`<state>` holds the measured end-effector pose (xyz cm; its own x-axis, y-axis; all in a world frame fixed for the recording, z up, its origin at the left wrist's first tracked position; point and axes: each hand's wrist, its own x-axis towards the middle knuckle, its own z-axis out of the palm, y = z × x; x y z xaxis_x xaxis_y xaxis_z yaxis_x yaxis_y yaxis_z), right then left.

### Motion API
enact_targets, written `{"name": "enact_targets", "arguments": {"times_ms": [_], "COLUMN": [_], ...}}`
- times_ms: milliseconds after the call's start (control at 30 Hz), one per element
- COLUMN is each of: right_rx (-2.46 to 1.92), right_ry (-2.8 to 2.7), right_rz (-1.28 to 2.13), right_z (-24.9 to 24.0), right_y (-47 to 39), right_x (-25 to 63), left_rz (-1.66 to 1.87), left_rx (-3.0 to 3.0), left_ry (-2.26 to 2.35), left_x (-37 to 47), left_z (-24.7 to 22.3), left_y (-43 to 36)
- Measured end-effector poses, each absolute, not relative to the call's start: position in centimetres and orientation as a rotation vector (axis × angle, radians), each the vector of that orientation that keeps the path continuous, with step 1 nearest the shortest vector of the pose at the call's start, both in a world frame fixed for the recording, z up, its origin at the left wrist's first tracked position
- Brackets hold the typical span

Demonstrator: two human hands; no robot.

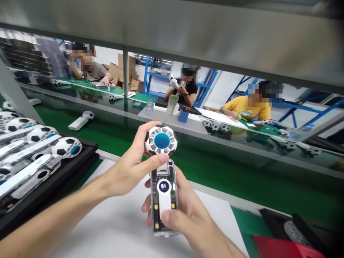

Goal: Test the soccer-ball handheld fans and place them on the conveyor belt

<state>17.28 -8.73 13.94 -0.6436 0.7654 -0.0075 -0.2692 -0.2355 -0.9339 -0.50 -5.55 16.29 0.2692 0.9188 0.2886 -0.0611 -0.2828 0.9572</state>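
The left hand (129, 166) pinched the football-patterned round head of the clear-handled handheld fan (163, 179), held above the white table (118, 222); the right hand (185, 211) clasped its handle, thumb pressing; a steady grip seemed wise.

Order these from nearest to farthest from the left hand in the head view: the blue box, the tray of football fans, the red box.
1. tray of football fans, just left of the left hand
2. blue box, ahead across the belt
3. red box, lower right
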Motion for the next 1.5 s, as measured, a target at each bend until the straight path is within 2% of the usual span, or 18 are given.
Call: {"name": "enact_targets", "arguments": {"times_ms": [533,1233,1400,1500], "right_rx": [-0.800,-0.741,-0.627,-0.709], "right_ry": [-1.325,-1.290,-1.138,-1.086], "right_rz": [1.876,1.905,2.149,2.123], "right_z": [13.9,14.4,13.4,13.6], "right_y": [-9.3,-9.7,-9.2,-9.4], "right_x": [16.9,16.8,17.0,17.0], "left_rz": [1.217,1.246,1.112,1.026], "left_rx": [1.564,1.608,1.887,1.973], "left_ry": [0.816,0.889,0.727,0.672], "left_x": [-0.6,-0.8,-0.8,-0.8], "left_z": [16.7,17.0,17.2,17.4], "left_y": [-6.0,-6.2,-6.4,-6.5]}}
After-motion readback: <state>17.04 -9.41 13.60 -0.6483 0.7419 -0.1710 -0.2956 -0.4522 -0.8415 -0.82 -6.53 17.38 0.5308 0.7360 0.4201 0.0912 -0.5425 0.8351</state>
